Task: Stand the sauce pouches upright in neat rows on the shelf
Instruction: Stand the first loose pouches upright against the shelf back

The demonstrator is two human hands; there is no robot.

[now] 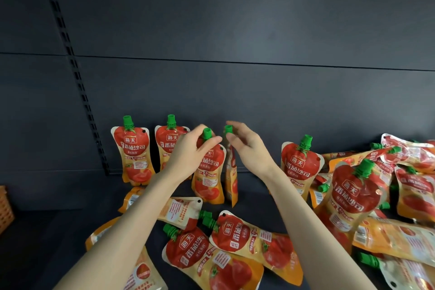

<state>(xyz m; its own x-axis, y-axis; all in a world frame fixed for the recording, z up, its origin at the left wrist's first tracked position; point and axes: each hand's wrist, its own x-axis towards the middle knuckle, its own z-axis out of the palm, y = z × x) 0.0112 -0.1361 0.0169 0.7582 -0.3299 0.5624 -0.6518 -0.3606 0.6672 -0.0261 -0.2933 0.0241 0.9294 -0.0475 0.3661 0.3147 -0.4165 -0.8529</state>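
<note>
While our left hand (pixel 188 150) pinches the green cap (pixel 207 134) of an upright pouch (pixel 209 181) on the shelf (pixel 58 231), the fingers (pixel 237 126) of our right hand (pixel 249 148) curl loosely by the cap of a second pouch (pixel 231 183) just beside it — touching or not, we cannot tell.

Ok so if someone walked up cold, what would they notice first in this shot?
The two bare hands in the middle: the left hand pinches the green cap of a standing pouch, the right hand is at the cap of an edge-on pouch beside it. Next, the red and orange heap of pouches piled at the right, and the flat pouches lying in front, all bright against the dark shelf.
</note>
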